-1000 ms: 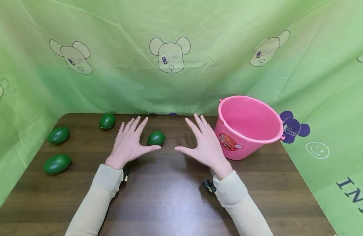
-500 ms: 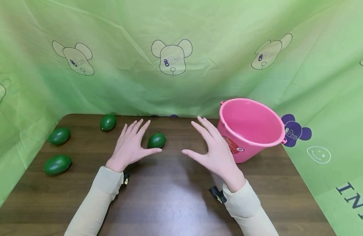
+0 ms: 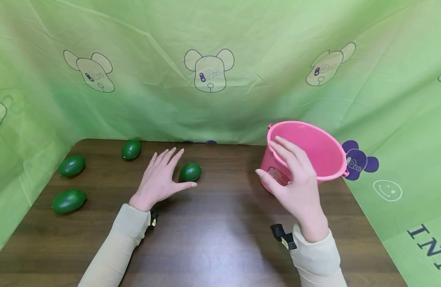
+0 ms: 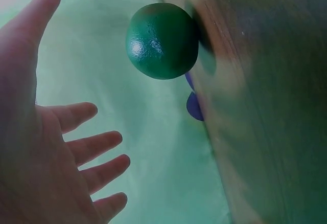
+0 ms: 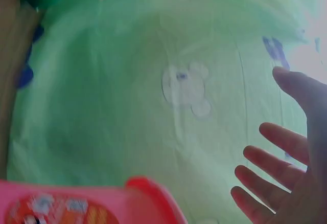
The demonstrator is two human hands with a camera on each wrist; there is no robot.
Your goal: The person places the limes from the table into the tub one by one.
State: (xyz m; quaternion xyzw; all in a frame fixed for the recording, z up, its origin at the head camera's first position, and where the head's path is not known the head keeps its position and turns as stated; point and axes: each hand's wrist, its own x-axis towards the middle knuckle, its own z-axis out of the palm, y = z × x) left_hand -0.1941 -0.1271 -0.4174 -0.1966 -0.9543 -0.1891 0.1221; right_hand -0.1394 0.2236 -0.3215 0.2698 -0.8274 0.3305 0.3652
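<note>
My left hand [image 3: 159, 180] lies flat on the dark wooden table [image 3: 213, 235], fingers spread, holding nothing. A green lime-like fruit [image 3: 190, 172] sits just right of its fingertips, between index finger and thumb; the left wrist view shows this fruit [image 4: 162, 41] beyond the open left hand [image 4: 61, 147]. My right hand [image 3: 293, 185] is raised in front of the pink bucket [image 3: 315, 143], fingers relaxed near its near rim, holding nothing. The right wrist view shows the open right hand [image 5: 283, 168] and the bucket's rim [image 5: 148, 193].
Three more green fruits lie at the table's left: one at the back [image 3: 131, 149], one by the left edge [image 3: 71, 166], one nearer [image 3: 68, 201]. Green printed cloth [image 3: 213, 71] hangs behind and along both sides. The bucket stands at the right back corner.
My right hand lifted off the table and moved right, up to the front of the pink bucket. The left hand stayed flat by the fruit.
</note>
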